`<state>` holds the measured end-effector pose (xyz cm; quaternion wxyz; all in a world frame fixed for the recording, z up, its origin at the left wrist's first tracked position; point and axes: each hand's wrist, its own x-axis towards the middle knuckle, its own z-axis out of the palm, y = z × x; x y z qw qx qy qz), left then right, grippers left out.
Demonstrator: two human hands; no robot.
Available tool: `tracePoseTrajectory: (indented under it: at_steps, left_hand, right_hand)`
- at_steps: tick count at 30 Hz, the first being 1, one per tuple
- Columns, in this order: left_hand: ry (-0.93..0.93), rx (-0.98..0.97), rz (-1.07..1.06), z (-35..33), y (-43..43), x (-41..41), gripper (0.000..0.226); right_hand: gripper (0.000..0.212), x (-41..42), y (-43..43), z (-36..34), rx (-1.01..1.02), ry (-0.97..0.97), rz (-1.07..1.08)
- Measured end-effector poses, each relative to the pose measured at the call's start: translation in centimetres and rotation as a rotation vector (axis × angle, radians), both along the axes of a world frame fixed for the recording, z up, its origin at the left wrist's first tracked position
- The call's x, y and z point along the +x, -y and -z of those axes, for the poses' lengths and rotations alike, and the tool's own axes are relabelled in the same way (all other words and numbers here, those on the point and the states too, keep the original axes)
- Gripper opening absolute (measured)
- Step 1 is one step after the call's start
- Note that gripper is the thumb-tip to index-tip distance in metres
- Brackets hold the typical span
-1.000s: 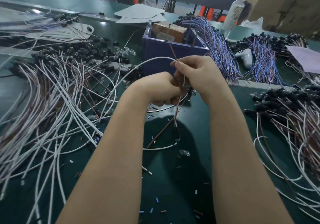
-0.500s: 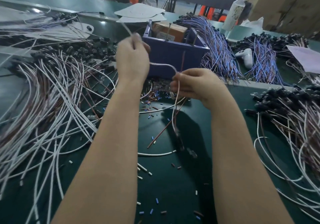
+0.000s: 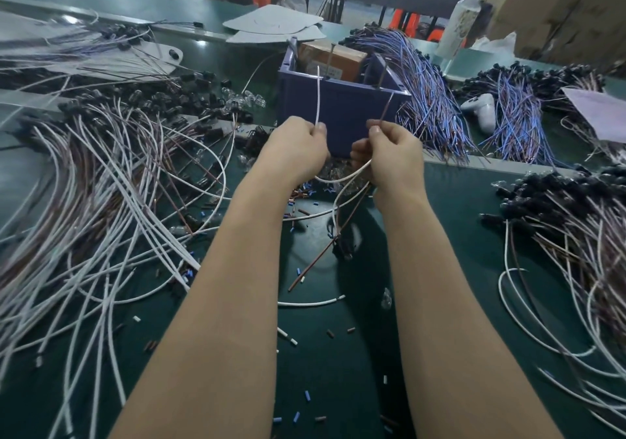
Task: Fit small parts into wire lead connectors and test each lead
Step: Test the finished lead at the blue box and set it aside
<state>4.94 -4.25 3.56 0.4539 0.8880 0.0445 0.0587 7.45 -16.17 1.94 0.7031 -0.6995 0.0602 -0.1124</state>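
Observation:
My left hand (image 3: 298,147) pinches a white wire (image 3: 317,99) whose free end stands upright in front of the blue bin (image 3: 342,113). A few centimetres to the right, my right hand (image 3: 389,154) pinches a brown wire (image 3: 386,108) that also points up. Both wires loop down between the hands and hang to a black connector (image 3: 342,247) just above the green table (image 3: 338,354). A heap of white and brown leads (image 3: 101,184) covers the left side. Finished-looking leads with black connectors (image 3: 576,208) lie at the right.
Blue-purple wire bundles (image 3: 433,93) drape beside the bin, which holds a brown box (image 3: 332,59). A white game controller (image 3: 481,110) and a white bottle (image 3: 460,21) sit at the back right. Small cut sleeve bits (image 3: 305,398) litter the table. Clear small parts (image 3: 244,99) lie left of the bin.
My left hand, raised high at the left half a second ago, has come back down beside the right hand. Both wire ends now stand upright, held apart.

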Motion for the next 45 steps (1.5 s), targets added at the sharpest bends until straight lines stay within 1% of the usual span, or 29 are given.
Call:
tracePoseTrajectory:
  at_steps: [1,4,8,12,15,21,26,30,38,45]
  left_hand:
    - [0.006,-0.005,0.009,0.0,0.0,0.0,0.043]
    - [0.008,-0.002,0.034,0.1,0.0,0.2,0.047]
    - [0.013,-0.003,0.047,0.2,0.3,0.2,0.045]
    - [0.001,0.005,0.054,0.1,0.2,0.2,0.046]
    - [-0.016,0.019,0.069,0.0,0.1,0.1,0.049]
    - [-0.026,0.062,0.093,-0.3,-0.1,-0.2,0.050]
    - [-0.022,0.070,0.097,-0.7,-0.2,-0.3,0.049]
    - [-0.021,0.065,0.101,-0.8,-0.2,-0.4,0.047]
    - [-0.041,0.083,0.120,-1.0,0.0,-0.5,0.049]
    - [-0.057,0.088,0.147,-1.3,0.2,-0.6,0.048]
  right_hand:
    - [0.011,0.0,0.1,-0.1,0.012,0.003,0.007]
    - [0.016,-0.1,0.7,-0.3,-0.001,0.079,0.050]
    - [0.009,-0.1,1.0,-0.3,-0.062,0.147,0.061]
    - [0.021,0.1,1.1,-0.5,-0.087,0.169,0.006]
    - [0.022,-0.1,1.0,-0.5,-0.091,0.199,-0.002]
    - [0.021,-0.4,0.5,-0.4,-0.148,0.193,0.075]
    - [0.022,-0.2,0.3,-0.5,-0.128,0.219,0.136]
    - [0.013,0.2,0.5,-0.4,-0.126,0.201,0.135]
    - [0.022,0.5,0.6,-0.2,-0.102,0.188,0.081]
    - [0.024,0.6,0.9,-0.3,-0.086,0.193,0.069]
